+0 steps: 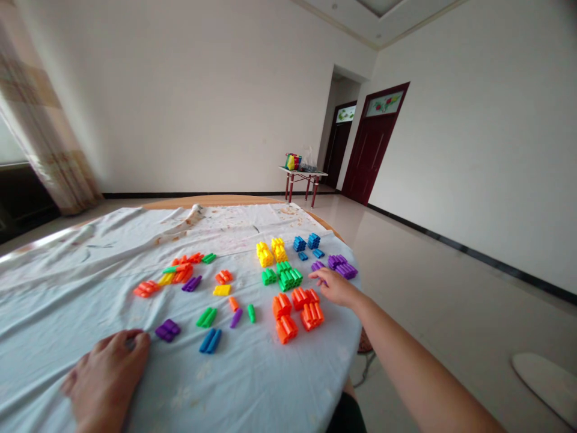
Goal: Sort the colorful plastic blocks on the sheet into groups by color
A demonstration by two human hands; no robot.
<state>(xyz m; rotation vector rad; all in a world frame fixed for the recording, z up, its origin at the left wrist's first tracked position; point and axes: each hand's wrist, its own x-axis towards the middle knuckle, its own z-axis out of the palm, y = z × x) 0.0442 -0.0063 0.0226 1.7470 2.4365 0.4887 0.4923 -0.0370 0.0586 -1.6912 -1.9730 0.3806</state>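
My left hand (109,376) rests on the cloth at the lower left, fingers bent, just left of a purple piece group (167,330); what its fingers hold, if anything, is hidden. My right hand (332,285) is over the right side of the table, fingers partly extended, beside the purple blocks (342,266). Near its fingertips are the green blocks (289,276) and a small purple piece (318,265). Orange blocks (287,329) stand nearer to me, yellow blocks (265,254) and blue blocks (299,243) farther back. Loose pieces in mixed colours, including blue ones (210,341), lie mid-table.
A pale cloth (148,240) covers the round table, with its wooden edge (216,199) showing at the back. A small table (305,173) with bags stands by the far wall. A white round object (547,385) is at the lower right.
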